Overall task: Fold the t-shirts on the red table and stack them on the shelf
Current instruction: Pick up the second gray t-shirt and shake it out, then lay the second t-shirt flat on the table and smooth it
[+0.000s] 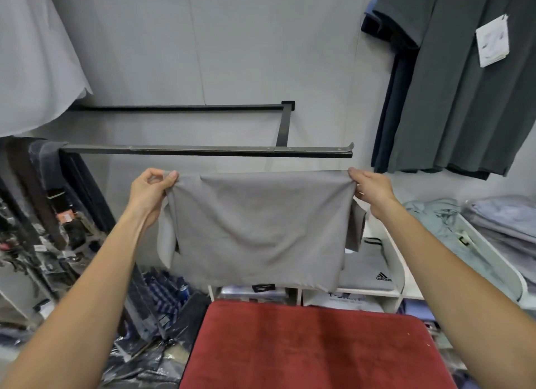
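Note:
A grey t-shirt hangs in the air, doubled over, above the far edge of the red table. My left hand pinches its upper left corner and my right hand pinches its upper right corner, keeping the top edge stretched level. Both sleeves dangle behind the sides. A white shelf stands behind the table, and a folded grey t-shirt with a black logo lies on it, partly hidden by the held shirt.
A black wall rail runs just above my hands. Dark shirts hang at the upper right, a white garment at the upper left. Belts and bagged clothes crowd the left. Folded clothes lie stacked at the right.

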